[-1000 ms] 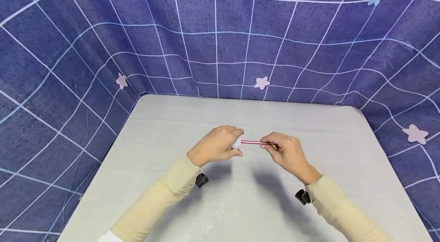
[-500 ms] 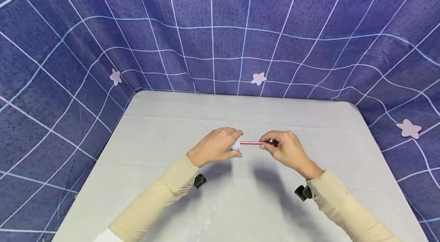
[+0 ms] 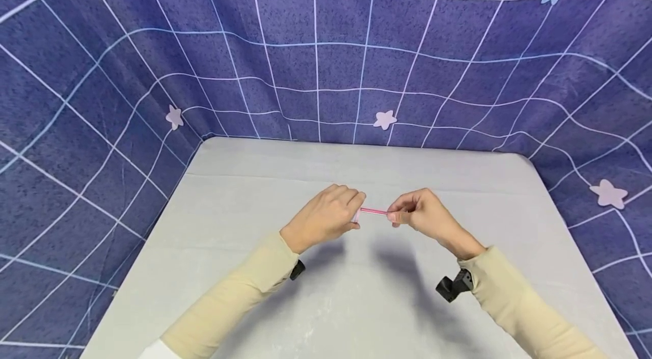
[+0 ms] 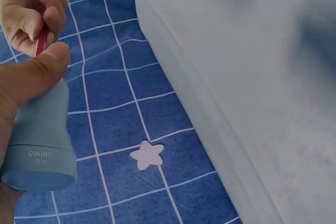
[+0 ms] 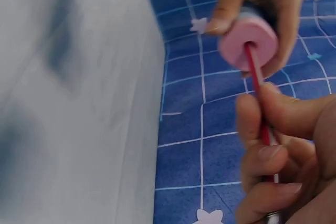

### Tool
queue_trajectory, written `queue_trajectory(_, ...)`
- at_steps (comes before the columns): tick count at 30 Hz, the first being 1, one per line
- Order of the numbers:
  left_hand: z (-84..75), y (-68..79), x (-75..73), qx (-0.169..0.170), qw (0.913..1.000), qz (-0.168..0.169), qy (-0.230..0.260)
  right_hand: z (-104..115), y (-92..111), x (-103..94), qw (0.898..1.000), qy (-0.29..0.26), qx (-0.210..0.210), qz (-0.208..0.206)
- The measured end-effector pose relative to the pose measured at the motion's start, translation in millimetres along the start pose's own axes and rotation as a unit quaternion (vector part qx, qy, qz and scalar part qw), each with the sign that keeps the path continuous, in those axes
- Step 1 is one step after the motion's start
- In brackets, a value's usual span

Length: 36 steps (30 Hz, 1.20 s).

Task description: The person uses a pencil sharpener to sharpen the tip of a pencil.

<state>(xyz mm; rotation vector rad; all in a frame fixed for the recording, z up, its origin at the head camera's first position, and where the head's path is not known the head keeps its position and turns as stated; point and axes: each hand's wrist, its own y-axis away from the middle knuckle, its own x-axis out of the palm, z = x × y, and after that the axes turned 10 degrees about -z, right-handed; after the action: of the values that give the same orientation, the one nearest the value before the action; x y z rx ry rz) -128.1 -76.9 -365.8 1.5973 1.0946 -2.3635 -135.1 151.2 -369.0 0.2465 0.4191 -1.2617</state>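
My left hand (image 3: 326, 216) grips a blue pencil sharpener (image 4: 42, 129) with lettering near its wide base. Its round pink front face (image 5: 233, 51) has a hole in the middle. A red pencil with pale stripes (image 3: 374, 211) runs straight into that hole, so its tip is hidden. My right hand (image 3: 425, 217) pinches the pencil between thumb and fingers, a short way from the sharpener. In the right wrist view, the pencil's lower end passes the curled fingers, with a metal band (image 5: 273, 217) showing. Both hands are held above the table.
A pale cloth covers the table (image 3: 316, 302). Behind it and at the sides hangs a blue curtain (image 3: 285, 64) with grid lines and stars. Each sleeve carries a small black wrist mount (image 3: 453, 285) near the cuff.
My right hand has turned around the pencil, and its thumb now shows in front. The sharpener has tilted slightly in my left hand. The pencil stays in the hole.
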Motion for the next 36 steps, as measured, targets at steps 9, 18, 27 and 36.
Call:
queue_trajectory(9,2.3,3.2,2.5,-0.053,0.9968,0.024,0.055,3,-2,0.4,0.993,0.099,-0.062,0.0)
queue_trajectory(18,19.3,-5.1,-13.3,-0.104,0.9858,0.061,0.117,-3,1,13.6,0.907,0.217,-0.309,-0.185)
queue_trajectory(27,24.3,-3.4,-20.8,-0.136,0.9758,0.064,0.159,-1,-5,20.9,0.814,0.232,-0.439,-0.3)
queue_trajectory(36,18.7,2.3,-14.3,-0.081,0.9894,0.037,0.115,-3,0,23.0,0.886,0.183,-0.354,-0.236)
